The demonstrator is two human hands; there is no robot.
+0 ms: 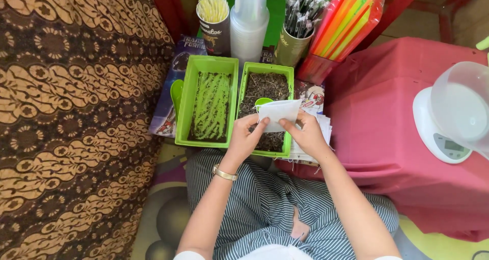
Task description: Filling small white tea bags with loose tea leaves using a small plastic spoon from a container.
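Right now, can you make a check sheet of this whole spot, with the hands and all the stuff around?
Surface: red cloth on a low table; patterned mat below.
Job's things: white pouch held above the right green tray, which is full of dark dried leaves; a green scoop lies in it.
Clutter: left green tray, nearly empty; cup of straws; stack of clear cups; bright long packets; white scale with a clear jug.
Grippers: left hand and right hand both pinch the pouch.
Cables: nothing seen.
Surroundings: brown patterned fabric on the left; striped trousers.
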